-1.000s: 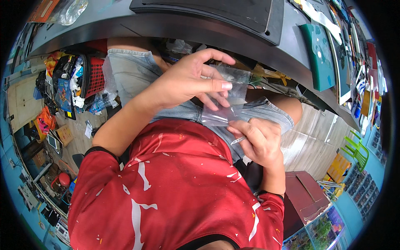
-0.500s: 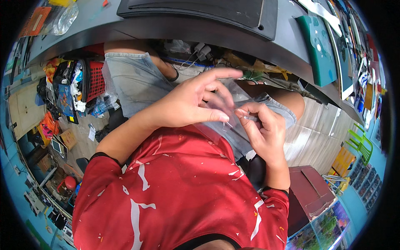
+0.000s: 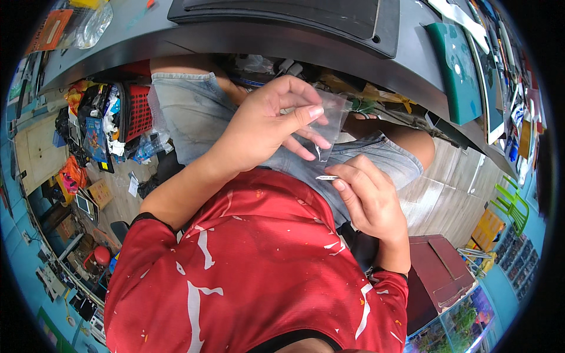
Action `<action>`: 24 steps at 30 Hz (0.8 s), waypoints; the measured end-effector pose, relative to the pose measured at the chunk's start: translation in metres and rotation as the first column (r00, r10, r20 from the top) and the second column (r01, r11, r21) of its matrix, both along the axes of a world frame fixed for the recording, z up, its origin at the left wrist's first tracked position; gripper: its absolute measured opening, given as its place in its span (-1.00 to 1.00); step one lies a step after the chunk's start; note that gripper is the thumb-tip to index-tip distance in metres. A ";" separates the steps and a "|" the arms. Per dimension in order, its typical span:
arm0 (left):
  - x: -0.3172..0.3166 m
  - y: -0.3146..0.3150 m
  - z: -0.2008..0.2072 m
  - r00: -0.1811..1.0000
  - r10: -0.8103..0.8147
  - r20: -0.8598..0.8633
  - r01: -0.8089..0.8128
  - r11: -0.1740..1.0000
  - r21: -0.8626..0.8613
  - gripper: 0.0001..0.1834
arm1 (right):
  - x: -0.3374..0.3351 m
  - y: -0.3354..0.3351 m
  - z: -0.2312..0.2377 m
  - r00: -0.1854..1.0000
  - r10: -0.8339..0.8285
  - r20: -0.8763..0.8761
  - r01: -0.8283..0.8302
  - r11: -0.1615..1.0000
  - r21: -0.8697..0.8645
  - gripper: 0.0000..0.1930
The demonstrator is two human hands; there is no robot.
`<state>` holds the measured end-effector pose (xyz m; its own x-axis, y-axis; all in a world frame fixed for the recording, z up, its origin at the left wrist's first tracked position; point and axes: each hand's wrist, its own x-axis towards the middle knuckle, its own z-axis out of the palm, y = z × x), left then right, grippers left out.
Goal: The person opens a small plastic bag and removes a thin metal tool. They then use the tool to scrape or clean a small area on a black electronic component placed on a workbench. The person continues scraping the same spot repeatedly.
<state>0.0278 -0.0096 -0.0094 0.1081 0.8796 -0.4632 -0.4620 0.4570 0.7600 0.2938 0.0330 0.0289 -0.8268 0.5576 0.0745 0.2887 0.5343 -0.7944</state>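
The left hand (image 3: 259, 125) has hold of a clear plastic bag (image 3: 336, 120), and just beside it, the right hand (image 3: 372, 197) grips a thin, pointed piece (image 3: 326, 177)!

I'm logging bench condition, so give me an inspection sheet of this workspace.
Surface: grey desk bearing a flat black case and green panel.
Job's things: clear plastic bag; slim silvery piece.
Clutter: mixed packets beside a red basket.
Hands: left hand at the bag, grip unclear; right hand pinching the silvery piece.
Cables: under-desk tangle too unclear to tell.
Surroundings: green chair, maroon box.
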 end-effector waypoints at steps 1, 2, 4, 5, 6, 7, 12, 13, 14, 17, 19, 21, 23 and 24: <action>-0.001 0.000 0.002 1.000 0.001 0.005 -0.001 1.000 0.006 -0.70 | 0.000 -0.001 -0.001 1.000 -0.005 0.018 0.004 0.999 0.040 -0.76; -0.002 0.001 0.003 1.000 0.002 0.010 -0.003 1.000 0.012 -0.70 | -0.001 -0.002 -0.001 0.999 -0.010 0.035 0.007 0.997 0.080 -0.75; -0.002 0.001 0.006 1.000 -0.018 0.002 0.018 1.000 0.011 -0.69 | -0.003 -0.002 -0.004 0.998 -0.030 0.049 0.022 0.988 0.152 -0.72; -0.002 0.001 0.008 1.000 -0.028 -0.001 0.028 1.000 0.010 -0.69 | -0.004 -0.002 -0.005 0.998 -0.041 0.056 0.029 0.982 0.188 -0.70; -0.002 0.001 0.009 1.000 -0.027 -0.002 0.028 1.000 0.012 -0.69 | -0.004 -0.002 -0.006 0.998 -0.043 0.053 0.031 0.979 0.201 -0.69; -0.001 0.000 0.010 1.000 -0.027 -0.002 0.027 1.000 0.015 -0.69 | -0.005 -0.001 -0.007 0.998 -0.045 0.051 0.033 0.976 0.214 -0.68; -0.002 -0.002 0.013 0.999 -0.032 -0.025 0.033 0.999 0.038 -0.69 | -0.005 -0.001 -0.006 0.997 -0.049 0.065 0.032 0.971 0.235 -0.66; -0.002 -0.002 0.013 0.999 -0.030 -0.026 0.031 0.999 0.036 -0.69 | -0.005 0.000 -0.006 0.997 -0.053 0.052 0.039 0.973 0.228 -0.67; -0.002 -0.002 0.013 0.999 -0.029 -0.027 0.030 0.999 0.033 -0.69 | -0.005 0.000 -0.007 0.998 -0.056 0.039 0.047 0.974 0.220 -0.68; -0.002 -0.002 0.016 0.999 -0.037 -0.025 0.037 0.999 0.015 -0.69 | -0.005 0.001 -0.002 0.996 -0.062 0.058 0.056 0.995 0.088 -0.75; -0.002 -0.002 0.016 0.999 -0.050 -0.013 0.050 0.999 0.017 -0.69 | -0.002 -0.002 -0.008 0.995 -0.096 0.027 0.096 0.995 0.015 -0.81; -0.002 -0.003 0.016 0.998 -0.059 -0.006 0.059 0.998 0.014 -0.68 | 0.001 -0.004 -0.009 0.994 -0.108 0.020 0.109 0.994 -0.018 -0.84; -0.001 -0.006 0.018 0.998 -0.066 -0.003 0.066 0.998 0.006 -0.68 | 0.001 -0.004 -0.007 0.995 -0.097 0.036 0.097 0.995 -0.011 -0.85; 0.000 -0.006 0.018 0.998 -0.062 -0.005 0.062 0.998 0.006 -0.68 | 0.001 -0.003 -0.006 0.995 -0.098 0.028 0.098 0.995 0.016 -0.85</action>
<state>0.0275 -0.0152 0.0085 0.1600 0.8742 -0.4585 -0.4294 0.4798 0.7651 0.2943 0.0299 0.0224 -0.7702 0.6350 0.0601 0.3627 0.5136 -0.7776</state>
